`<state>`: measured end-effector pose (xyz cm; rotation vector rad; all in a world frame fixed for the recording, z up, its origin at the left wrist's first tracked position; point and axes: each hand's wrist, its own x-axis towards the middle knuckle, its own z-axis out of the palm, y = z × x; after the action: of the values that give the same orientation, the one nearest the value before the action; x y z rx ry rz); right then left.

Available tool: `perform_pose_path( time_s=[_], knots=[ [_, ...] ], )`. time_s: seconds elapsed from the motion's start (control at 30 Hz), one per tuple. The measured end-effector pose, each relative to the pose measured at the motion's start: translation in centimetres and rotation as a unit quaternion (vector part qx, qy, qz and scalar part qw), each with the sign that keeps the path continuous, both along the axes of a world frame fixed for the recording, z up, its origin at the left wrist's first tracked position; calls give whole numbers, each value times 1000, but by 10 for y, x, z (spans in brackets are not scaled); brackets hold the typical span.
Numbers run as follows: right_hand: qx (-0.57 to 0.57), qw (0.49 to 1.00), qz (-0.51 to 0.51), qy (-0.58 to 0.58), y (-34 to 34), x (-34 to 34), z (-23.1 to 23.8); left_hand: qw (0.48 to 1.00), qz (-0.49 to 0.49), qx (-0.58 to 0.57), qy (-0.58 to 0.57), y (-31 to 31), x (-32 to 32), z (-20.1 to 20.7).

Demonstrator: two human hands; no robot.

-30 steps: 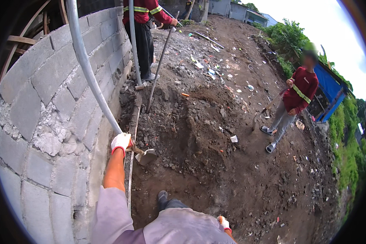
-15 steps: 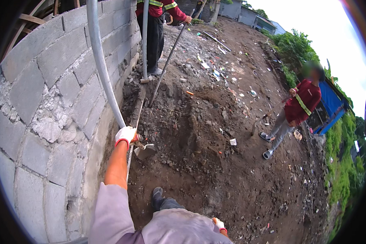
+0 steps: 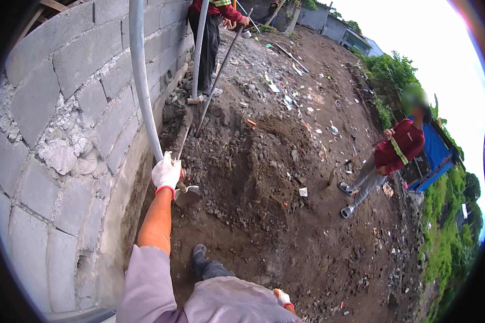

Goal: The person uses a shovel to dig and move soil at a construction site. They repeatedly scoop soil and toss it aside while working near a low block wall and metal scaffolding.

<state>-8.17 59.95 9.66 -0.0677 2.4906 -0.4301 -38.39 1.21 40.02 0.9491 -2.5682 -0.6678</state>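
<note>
My left hand, in a white glove with a red cuff, is closed beside the lower visible end of a curved grey metal pole. Its fingers hide what they grip. Just right of it sits a flat metal tool blade with a brown neck running towards the glove; whether I hold that tool or the pole is hidden. A thin strip runs up from the hand along the wall's foot. At the lower edge, my right hand, in a white and orange glove, shows only partly beside my shirt.
A grey block wall rises on the left. Ahead, a person in a red sleeve holds a long dark bar by an upright pole. At right stands another person with a long-handled tool. Rubble and litter cover the soil.
My left hand has shifted slightly up against the pole's end. My view has tilted a little, and my foot appears further left. The person at the wall has a second hand showing near the bar.
</note>
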Motion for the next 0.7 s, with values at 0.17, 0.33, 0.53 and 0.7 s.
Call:
perform_pose_path(
  time_s=[0.17, 0.33, 0.53, 0.7],
  knots=[
    [-48, 998, -23, 20, 7, 10, -10, 1000, 5, -9, -5, -4, -5, -6],
    [-12, 998, -55, -9, 10, 18, -21, 1000, 6, -22, -3, 4, -17, -6],
    [-34, 999, -14, -2, 2, 15, -30, 999, -13, -30, -34, 15, -20, -7],
    [-3, 995, -61, -74, -1, 22, -29, 999, -11, -41, -23, 10, -13, -10]
  ],
)
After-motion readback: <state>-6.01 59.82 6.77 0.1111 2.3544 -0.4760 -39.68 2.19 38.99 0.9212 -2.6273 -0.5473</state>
